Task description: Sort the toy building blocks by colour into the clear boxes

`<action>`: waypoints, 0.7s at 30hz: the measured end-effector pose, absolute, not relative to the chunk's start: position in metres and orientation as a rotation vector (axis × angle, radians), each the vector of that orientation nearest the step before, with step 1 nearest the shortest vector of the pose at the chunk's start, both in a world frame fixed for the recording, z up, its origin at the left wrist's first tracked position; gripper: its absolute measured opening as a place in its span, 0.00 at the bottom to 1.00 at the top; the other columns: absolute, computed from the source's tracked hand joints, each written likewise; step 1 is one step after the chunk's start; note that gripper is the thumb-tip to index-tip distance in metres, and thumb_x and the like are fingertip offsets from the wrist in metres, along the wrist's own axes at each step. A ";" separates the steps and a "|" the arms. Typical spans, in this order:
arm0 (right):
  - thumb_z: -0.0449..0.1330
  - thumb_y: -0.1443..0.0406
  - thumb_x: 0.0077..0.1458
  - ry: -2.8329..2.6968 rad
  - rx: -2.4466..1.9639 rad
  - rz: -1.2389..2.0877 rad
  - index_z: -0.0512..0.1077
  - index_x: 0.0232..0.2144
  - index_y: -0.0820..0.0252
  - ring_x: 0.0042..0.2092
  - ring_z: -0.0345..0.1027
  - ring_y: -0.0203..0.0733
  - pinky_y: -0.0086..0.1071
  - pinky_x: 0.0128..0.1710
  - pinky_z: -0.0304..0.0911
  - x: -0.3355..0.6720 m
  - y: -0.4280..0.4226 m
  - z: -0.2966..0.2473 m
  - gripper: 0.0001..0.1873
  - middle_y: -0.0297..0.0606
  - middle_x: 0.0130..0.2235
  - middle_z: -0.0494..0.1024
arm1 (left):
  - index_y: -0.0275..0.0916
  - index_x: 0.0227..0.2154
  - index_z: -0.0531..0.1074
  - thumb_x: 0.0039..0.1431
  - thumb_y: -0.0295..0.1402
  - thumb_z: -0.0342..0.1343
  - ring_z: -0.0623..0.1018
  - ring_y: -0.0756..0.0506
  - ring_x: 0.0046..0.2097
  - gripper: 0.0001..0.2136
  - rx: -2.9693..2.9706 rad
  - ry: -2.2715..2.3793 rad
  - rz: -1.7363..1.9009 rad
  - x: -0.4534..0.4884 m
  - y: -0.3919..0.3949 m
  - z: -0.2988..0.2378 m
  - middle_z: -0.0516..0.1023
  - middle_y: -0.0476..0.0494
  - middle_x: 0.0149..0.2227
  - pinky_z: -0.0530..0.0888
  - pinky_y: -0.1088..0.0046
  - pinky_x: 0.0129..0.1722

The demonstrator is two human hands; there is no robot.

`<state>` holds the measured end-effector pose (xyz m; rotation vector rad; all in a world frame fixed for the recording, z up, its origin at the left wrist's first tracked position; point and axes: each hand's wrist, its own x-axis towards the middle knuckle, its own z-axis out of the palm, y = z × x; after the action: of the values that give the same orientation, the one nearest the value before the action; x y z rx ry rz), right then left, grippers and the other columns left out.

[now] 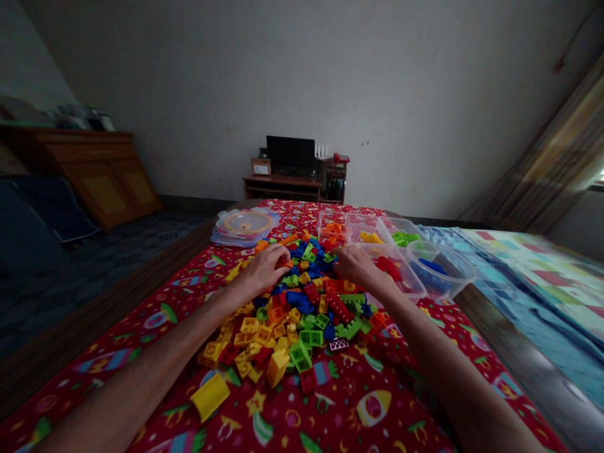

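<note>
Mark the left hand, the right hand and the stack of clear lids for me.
left hand (263, 269), head view, back of the hand.
right hand (355, 264), head view, back of the hand.
stack of clear lids (245, 224), head view, middle of the top lid.

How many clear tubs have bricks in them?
5, all past the pile: the orange-brick tub, yellow-brick tub, green-brick tub in a row, red-brick tub by the right hand, round blue-brick tub rightmost. Others may be hidden.

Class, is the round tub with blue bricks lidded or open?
Open: the round tub shows a bare rim, blue bricks visible inside, and lids lie stacked apart.
</note>
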<state>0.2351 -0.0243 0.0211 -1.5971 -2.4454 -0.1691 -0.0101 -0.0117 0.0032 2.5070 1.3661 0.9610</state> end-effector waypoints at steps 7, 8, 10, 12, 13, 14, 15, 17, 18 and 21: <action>0.56 0.70 0.56 -2.029 -1.179 0.252 0.71 0.49 0.59 0.43 0.74 0.42 0.34 0.42 0.67 0.223 -0.017 0.028 0.18 0.43 0.43 0.80 | 0.39 0.37 0.68 0.42 0.39 0.63 0.77 0.46 0.34 0.19 1.932 1.161 1.205 -0.006 -0.007 0.004 0.74 0.49 0.32 0.75 0.66 0.36; 0.56 0.70 0.55 -1.984 -1.121 0.345 0.72 0.49 0.58 0.43 0.75 0.42 0.35 0.43 0.67 0.219 -0.018 0.029 0.18 0.42 0.43 0.80 | 0.38 0.38 0.69 0.41 0.41 0.64 0.77 0.45 0.35 0.20 1.873 1.131 1.217 -0.004 -0.009 0.006 0.75 0.48 0.33 0.76 0.66 0.36; 0.57 0.70 0.54 -1.927 -1.034 0.502 0.73 0.46 0.58 0.43 0.75 0.41 0.35 0.43 0.68 0.213 -0.020 0.029 0.16 0.41 0.42 0.80 | 0.38 0.39 0.69 0.41 0.43 0.64 0.77 0.45 0.37 0.22 1.802 1.103 1.223 0.001 -0.016 0.012 0.75 0.46 0.36 0.75 0.67 0.37; 0.58 0.69 0.54 -1.909 -0.978 0.621 0.74 0.44 0.58 0.43 0.75 0.41 0.35 0.42 0.68 0.207 -0.024 0.028 0.14 0.40 0.40 0.81 | 0.38 0.40 0.69 0.42 0.43 0.64 0.77 0.45 0.38 0.22 1.779 1.095 1.196 0.007 -0.025 0.017 0.75 0.45 0.39 0.75 0.68 0.39; 0.58 0.69 0.53 -1.908 -0.957 0.667 0.75 0.43 0.58 0.42 0.75 0.41 0.35 0.41 0.68 0.204 -0.025 0.027 0.14 0.39 0.40 0.81 | 0.38 0.41 0.69 0.43 0.43 0.64 0.77 0.45 0.39 0.22 1.778 1.092 1.178 0.010 -0.029 0.018 0.75 0.45 0.39 0.75 0.68 0.39; 0.58 0.69 0.54 -1.911 -0.935 0.703 0.75 0.42 0.58 0.41 0.75 0.41 0.34 0.40 0.68 0.202 -0.027 0.026 0.13 0.38 0.39 0.81 | 0.38 0.41 0.69 0.43 0.43 0.64 0.77 0.46 0.38 0.22 1.779 1.086 1.164 0.012 -0.032 0.020 0.74 0.45 0.39 0.75 0.68 0.39; 0.57 0.69 0.54 -1.912 -0.915 0.730 0.76 0.42 0.57 0.41 0.75 0.40 0.33 0.39 0.68 0.201 -0.028 0.025 0.13 0.38 0.39 0.81 | 0.37 0.41 0.69 0.43 0.42 0.64 0.76 0.46 0.38 0.23 1.783 1.076 1.156 0.014 -0.034 0.021 0.74 0.46 0.38 0.75 0.68 0.39; 0.56 0.70 0.54 -1.907 -0.898 0.760 0.76 0.41 0.57 0.40 0.74 0.39 0.32 0.39 0.67 0.199 -0.029 0.024 0.14 0.36 0.39 0.81 | 0.37 0.40 0.68 0.42 0.42 0.65 0.76 0.46 0.38 0.23 1.793 1.052 1.154 0.015 -0.035 0.021 0.74 0.47 0.35 0.75 0.68 0.40; 0.55 0.69 0.55 -1.905 -0.901 0.772 0.77 0.41 0.57 0.39 0.74 0.38 0.31 0.39 0.67 0.198 -0.029 0.024 0.14 0.35 0.39 0.81 | 0.37 0.40 0.68 0.41 0.43 0.65 0.76 0.46 0.38 0.24 1.797 1.042 1.153 0.015 -0.034 0.020 0.74 0.47 0.35 0.74 0.67 0.40; 0.57 0.65 0.56 -1.938 -0.892 0.834 0.77 0.41 0.58 0.39 0.73 0.38 0.31 0.39 0.66 0.199 -0.029 0.024 0.13 0.36 0.39 0.81 | 0.37 0.41 0.67 0.41 0.45 0.66 0.77 0.46 0.37 0.26 1.811 1.036 1.134 0.014 -0.030 0.019 0.74 0.47 0.33 0.75 0.67 0.39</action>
<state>0.1994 -0.0290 0.0241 -0.8924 -1.9376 0.8342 0.0137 -0.0300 0.0186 1.8110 1.0365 1.1336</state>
